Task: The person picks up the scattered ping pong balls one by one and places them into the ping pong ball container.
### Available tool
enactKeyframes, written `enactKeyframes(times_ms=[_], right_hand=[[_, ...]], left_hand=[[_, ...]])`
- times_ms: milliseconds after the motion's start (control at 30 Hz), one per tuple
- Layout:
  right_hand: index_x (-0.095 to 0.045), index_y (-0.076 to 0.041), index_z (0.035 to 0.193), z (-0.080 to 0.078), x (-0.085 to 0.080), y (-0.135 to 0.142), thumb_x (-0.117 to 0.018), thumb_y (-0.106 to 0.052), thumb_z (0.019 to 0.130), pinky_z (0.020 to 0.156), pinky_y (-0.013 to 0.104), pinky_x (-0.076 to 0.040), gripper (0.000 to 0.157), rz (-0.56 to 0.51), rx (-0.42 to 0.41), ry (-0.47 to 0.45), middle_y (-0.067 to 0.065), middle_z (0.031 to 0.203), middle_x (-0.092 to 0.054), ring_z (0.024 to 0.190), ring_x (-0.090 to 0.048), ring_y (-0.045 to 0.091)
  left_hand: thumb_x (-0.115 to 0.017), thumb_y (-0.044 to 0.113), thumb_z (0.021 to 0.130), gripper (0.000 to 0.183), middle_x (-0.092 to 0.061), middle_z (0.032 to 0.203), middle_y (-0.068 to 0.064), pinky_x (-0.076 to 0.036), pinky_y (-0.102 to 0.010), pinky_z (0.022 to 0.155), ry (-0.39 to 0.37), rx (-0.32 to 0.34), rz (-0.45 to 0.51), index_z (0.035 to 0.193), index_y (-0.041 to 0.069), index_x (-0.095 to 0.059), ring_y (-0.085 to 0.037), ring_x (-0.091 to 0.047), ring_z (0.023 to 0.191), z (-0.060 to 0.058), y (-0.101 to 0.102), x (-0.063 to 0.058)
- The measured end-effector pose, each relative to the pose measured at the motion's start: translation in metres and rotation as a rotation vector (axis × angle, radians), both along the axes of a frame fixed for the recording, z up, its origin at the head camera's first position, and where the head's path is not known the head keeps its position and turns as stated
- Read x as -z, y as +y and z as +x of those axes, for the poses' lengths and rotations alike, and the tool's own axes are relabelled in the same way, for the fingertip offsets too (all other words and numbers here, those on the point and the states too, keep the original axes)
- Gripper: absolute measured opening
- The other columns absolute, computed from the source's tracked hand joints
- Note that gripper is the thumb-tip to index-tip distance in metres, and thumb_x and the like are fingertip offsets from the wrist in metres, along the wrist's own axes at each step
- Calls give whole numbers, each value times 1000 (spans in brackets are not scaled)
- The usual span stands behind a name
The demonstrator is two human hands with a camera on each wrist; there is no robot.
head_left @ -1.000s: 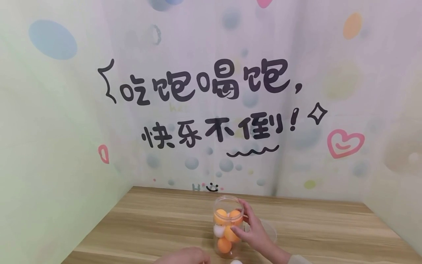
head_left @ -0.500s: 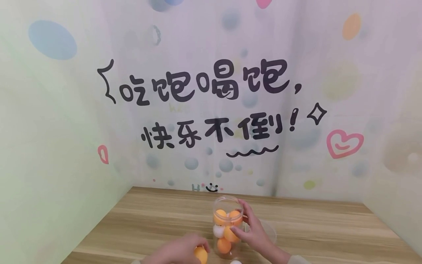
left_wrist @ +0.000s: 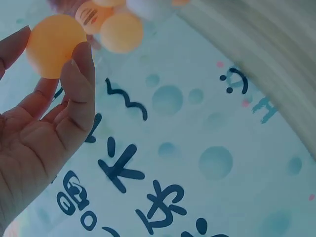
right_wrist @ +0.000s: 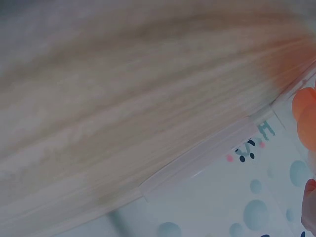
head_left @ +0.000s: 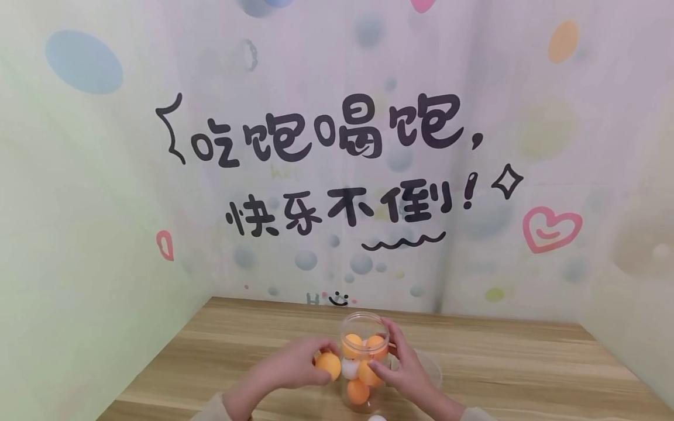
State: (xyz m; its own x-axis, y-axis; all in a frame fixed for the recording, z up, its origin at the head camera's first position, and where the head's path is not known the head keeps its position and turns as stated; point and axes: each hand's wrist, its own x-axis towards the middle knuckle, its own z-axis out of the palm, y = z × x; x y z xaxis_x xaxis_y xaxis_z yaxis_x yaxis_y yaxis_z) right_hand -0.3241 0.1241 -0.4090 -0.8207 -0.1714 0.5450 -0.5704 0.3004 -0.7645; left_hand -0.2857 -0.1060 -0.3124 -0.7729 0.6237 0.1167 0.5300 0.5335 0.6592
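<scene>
An orange ping-pong ball [head_left: 329, 366] is pinched between the thumb and fingers of my left hand [head_left: 297, 363], just left of the jar. The left wrist view shows that ball [left_wrist: 55, 47] close up at the fingertips. A clear plastic jar [head_left: 364, 324], its top uncovered, stands upright on the table with several orange balls and a white ball [head_left: 350, 369] inside. My right hand [head_left: 413, 374] grips the jar from the right, thumb toward me and fingers behind. At the right wrist view's edge, orange balls [right_wrist: 307, 126] and a fingertip [right_wrist: 309, 205] are partly visible.
A clear round lid [head_left: 430, 369] lies on the wooden table [head_left: 237, 333], right of the jar and partly behind my right hand. One white ball [head_left: 377, 418] sits at the bottom edge of the head view. A printed curtain [head_left: 316, 263] closes off the back.
My left hand has risen from the bottom edge of the head view, carrying the orange ping-pong ball up beside the jar. The right hand and jar have stayed in place.
</scene>
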Motion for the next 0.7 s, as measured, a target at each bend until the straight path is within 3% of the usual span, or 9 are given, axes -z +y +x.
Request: enactKeyframes(times_ms=[167,333,433,500,567,700], right_hand=[[-37,-7,134,0,1,1,-73,-8,76,86,27,-47,68,11,-19,38,10,114,-57,103,-53,7],[-35,-7,134,-2,2,2,-71,-8,78,85,28,-48,67,33,-47,84,13,111,-59,102,-53,6],[-35,-7,134,-2,3,2,-71,-8,78,85,28,-48,67,36,-54,98,15,113,-58,103,-53,6],[-35,-6,134,-2,3,3,-71,-8,78,85,27,-48,67,34,-52,102,16,116,-56,103,-53,5],[-35,-5,134,-2,3,3,-71,-7,77,84,27,-48,67,32,-53,111,17,121,-53,104,-53,5],[-35,-3,134,-3,4,3,-71,-6,78,84,27,-48,67,38,-57,131,19,126,-49,104,-53,6]], left_hand=[[-64,1,73,32,-53,98,-9,-43,-22,58,57,-100,73,104,0,-57,-15,-48,73,0,6,-13],[-65,3,75,31,-51,100,-12,-45,-24,63,157,-200,142,104,2,-58,-19,-48,78,-4,19,-17],[-66,3,76,29,-56,108,-12,-49,-25,68,198,-233,171,104,4,-58,-32,-53,98,-8,26,-18],[-66,4,76,30,-58,110,-11,-50,-26,71,218,-242,177,106,4,-59,-32,-53,102,-12,32,-20],[-66,4,77,32,-59,110,-10,-51,-28,72,226,-247,175,107,3,-59,-30,-54,102,-15,36,-21],[-65,4,76,33,-57,101,-9,-50,-28,69,241,-255,147,109,2,-59,-18,-52,80,-20,45,-22]])
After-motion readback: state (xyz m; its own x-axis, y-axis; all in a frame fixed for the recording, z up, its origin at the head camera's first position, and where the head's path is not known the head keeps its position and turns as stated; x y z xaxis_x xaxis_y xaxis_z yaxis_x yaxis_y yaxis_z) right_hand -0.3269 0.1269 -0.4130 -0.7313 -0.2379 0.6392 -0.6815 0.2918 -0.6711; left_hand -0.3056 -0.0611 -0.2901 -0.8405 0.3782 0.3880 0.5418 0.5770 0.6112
